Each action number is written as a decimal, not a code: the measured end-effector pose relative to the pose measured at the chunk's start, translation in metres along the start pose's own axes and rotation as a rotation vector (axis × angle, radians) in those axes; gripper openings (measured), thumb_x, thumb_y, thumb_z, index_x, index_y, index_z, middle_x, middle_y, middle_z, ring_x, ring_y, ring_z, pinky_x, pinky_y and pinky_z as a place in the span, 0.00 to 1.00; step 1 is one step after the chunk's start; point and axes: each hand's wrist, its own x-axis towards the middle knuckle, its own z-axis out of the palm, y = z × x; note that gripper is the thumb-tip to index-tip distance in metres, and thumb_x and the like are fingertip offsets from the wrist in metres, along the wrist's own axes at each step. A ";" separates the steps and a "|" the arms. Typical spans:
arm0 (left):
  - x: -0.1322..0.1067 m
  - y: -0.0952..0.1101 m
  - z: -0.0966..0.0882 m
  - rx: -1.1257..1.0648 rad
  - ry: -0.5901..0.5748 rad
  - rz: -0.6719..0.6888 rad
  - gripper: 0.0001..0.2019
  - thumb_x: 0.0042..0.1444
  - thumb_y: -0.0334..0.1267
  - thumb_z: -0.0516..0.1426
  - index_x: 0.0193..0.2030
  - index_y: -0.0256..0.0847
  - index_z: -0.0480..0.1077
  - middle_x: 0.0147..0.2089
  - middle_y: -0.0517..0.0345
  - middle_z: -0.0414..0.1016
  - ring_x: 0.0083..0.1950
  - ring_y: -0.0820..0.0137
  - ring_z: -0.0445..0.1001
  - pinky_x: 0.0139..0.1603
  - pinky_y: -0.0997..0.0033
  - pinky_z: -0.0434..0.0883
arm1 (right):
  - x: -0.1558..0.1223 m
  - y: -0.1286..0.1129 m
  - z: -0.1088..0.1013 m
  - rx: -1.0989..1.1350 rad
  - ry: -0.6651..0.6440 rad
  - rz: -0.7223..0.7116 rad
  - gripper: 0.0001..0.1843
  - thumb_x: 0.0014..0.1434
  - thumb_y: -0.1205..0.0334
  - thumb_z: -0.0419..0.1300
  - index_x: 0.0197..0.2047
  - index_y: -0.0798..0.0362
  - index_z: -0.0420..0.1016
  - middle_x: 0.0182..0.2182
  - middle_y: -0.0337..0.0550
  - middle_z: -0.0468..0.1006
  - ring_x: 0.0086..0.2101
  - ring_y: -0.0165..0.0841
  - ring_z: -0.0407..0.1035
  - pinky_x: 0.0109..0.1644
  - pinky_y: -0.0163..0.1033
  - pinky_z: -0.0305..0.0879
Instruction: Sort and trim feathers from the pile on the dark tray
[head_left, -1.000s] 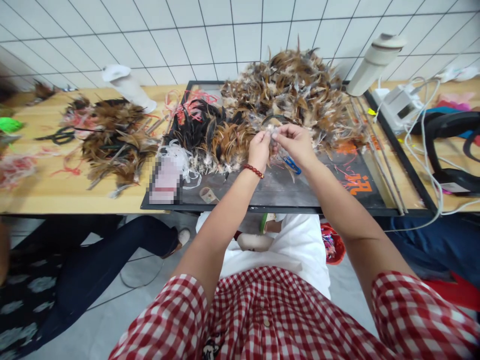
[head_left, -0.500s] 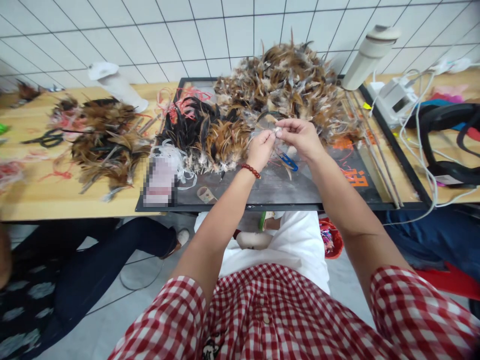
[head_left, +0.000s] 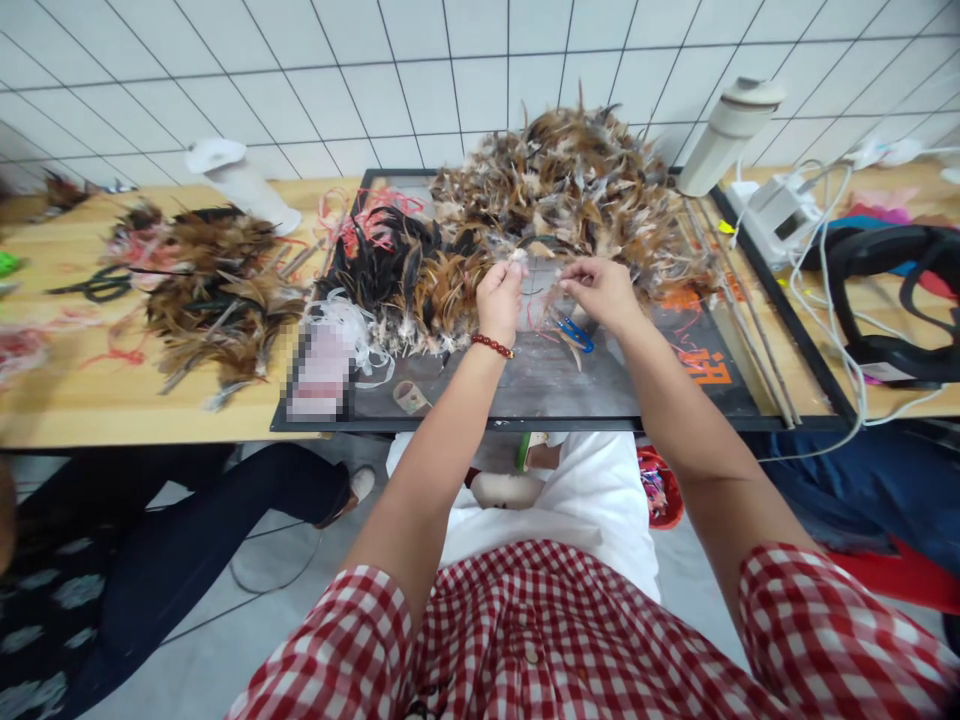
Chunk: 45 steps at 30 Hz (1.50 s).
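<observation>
My left hand [head_left: 501, 298], with a beaded bracelet at its wrist, is closed in a pinch. A whitish, fluffy feather tuft [head_left: 517, 258] pokes out above its thumb. To the right, my right hand [head_left: 602, 290] has its thumb and fingertips pressed together; whatever they hold is too small to make out. Between and below the hands, blue-handled snips [head_left: 576, 335] lie on the dark board [head_left: 480, 390]. A big heap of brown feathers [head_left: 555, 185] rises behind both hands. Black and brown feather bundles [head_left: 427, 275] stand just left of my left hand.
White ribbon strips [head_left: 349, 325] and a blurred-out flat object [head_left: 319, 370] lie at the board's left. Thin sticks [head_left: 750, 320] lie right, near a bottle [head_left: 731, 135] and a white power adapter [head_left: 784, 210] with cables. More feathers [head_left: 217, 290] and black scissors [head_left: 94, 285] lie left. A person sits at left.
My hands were together at the tuft and have moved apart, the left one going leftward with the tuft and the right one a little down. The view has tilted up slightly.
</observation>
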 end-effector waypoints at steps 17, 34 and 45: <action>-0.010 0.012 0.007 -0.069 0.102 -0.098 0.20 0.64 0.47 0.66 0.28 0.39 0.67 0.18 0.72 0.48 0.19 0.83 0.47 0.21 0.79 0.45 | 0.009 -0.002 -0.002 -0.060 0.149 0.146 0.08 0.60 0.63 0.60 0.35 0.55 0.81 0.31 0.42 0.80 0.34 0.35 0.72 0.45 0.40 0.65; -0.009 0.009 0.006 -0.050 0.088 -0.109 0.20 0.63 0.50 0.67 0.29 0.40 0.67 0.20 0.71 0.51 0.20 0.82 0.49 0.22 0.77 0.48 | 0.009 0.012 -0.020 0.210 0.257 -0.009 0.17 0.59 0.44 0.67 0.36 0.50 0.79 0.30 0.40 0.78 0.31 0.33 0.71 0.41 0.43 0.70; -0.017 0.005 0.011 0.052 -0.117 -0.190 0.16 0.68 0.42 0.62 0.30 0.39 0.68 0.22 0.66 0.67 0.20 0.81 0.60 0.23 0.78 0.58 | -0.010 -0.021 0.002 0.552 -0.081 -0.029 0.29 0.44 0.32 0.75 0.33 0.49 0.80 0.28 0.38 0.77 0.31 0.32 0.69 0.40 0.42 0.71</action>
